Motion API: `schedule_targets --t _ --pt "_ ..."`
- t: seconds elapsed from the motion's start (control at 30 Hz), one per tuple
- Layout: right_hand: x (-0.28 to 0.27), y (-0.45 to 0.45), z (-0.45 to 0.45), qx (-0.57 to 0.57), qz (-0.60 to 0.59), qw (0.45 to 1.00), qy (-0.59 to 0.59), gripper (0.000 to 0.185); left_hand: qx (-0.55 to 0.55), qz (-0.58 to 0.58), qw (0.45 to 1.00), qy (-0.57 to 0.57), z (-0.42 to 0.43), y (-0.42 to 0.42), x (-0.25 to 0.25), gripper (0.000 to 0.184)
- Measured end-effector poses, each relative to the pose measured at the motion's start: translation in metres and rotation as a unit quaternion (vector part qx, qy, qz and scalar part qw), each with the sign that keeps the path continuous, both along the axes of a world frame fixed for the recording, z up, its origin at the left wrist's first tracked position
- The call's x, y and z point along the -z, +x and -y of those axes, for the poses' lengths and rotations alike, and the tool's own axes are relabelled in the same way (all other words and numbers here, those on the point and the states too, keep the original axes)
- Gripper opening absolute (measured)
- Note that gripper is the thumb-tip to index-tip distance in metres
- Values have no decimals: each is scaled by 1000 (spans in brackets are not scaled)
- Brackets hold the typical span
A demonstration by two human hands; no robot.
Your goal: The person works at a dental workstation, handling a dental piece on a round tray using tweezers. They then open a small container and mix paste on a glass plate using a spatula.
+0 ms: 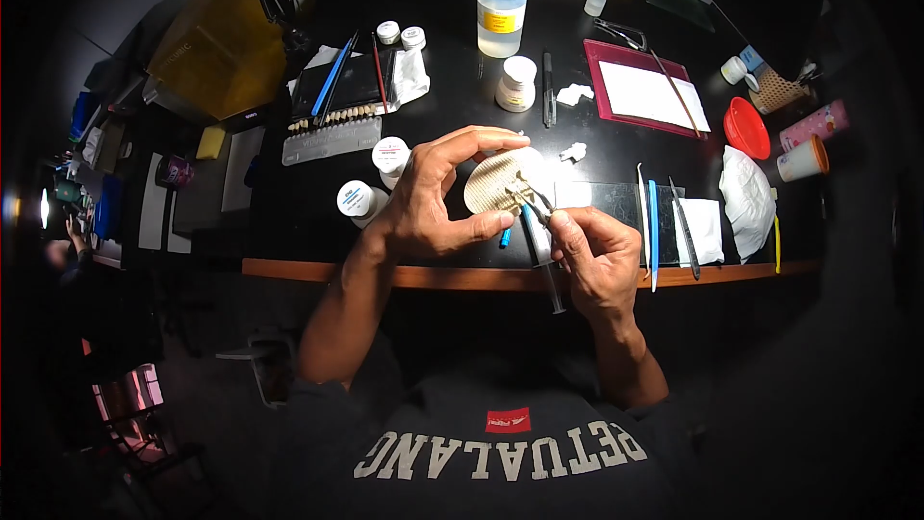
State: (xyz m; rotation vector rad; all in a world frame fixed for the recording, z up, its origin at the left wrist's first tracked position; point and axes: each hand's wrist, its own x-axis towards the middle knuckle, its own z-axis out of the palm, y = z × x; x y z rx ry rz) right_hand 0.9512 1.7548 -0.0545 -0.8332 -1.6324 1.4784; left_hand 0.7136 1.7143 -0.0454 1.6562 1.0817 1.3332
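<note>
Over the table's front edge, my left hand (433,197) grips a round, pale honeycomb firing tray (488,185) by its rim, tilted toward me. Small metallic-looking pieces (523,191) sit on its right part; their exact shape is too small to tell. Closed at the tray's right side, my right hand (602,255) pinches dark metal tweezers (542,202), whose tips reach those pieces. I cannot tell whether the tips hold one. Below the tray, a clear syringe (553,284) pokes past the table edge, near a blue cap-like piece (505,238).
White jars (354,198) stand left of my hands, by a tooth shade guide (327,140). Ahead are a large liquid bottle (500,24) and a maroon-framed pad (645,96). Slim tools (654,231), crumpled tissue (748,197) and a red bowl (745,128) lie right.
</note>
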Motion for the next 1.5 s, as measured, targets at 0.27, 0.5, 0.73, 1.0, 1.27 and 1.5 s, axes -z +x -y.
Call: schedule_targets --t 0.27,0.5,0.73,1.0,1.27,1.5 --pt "0 0 0 -10 11 1000 -1 22 4 1 1000 7 0 -2 2 74" --pt "2 0 -1 -21 -4 1000 -7 22 3 -1 1000 2 0 -1 1 75" --pt "2 2 -3 -34 -20 999 -25 24 0 5 1000 5 0 -1 1 75" --pt "2 0 -2 -33 1 999 -20 26 4 0 1000 -8 0 -2 1 76" --pt "2 2 -3 -43 -35 998 -39 23 1 0 1000 -2 0 -1 1 75" --pt "-2 -1 -2 -37 -5 999 -21 21 1 6 1000 -3 1 -1 1 75"
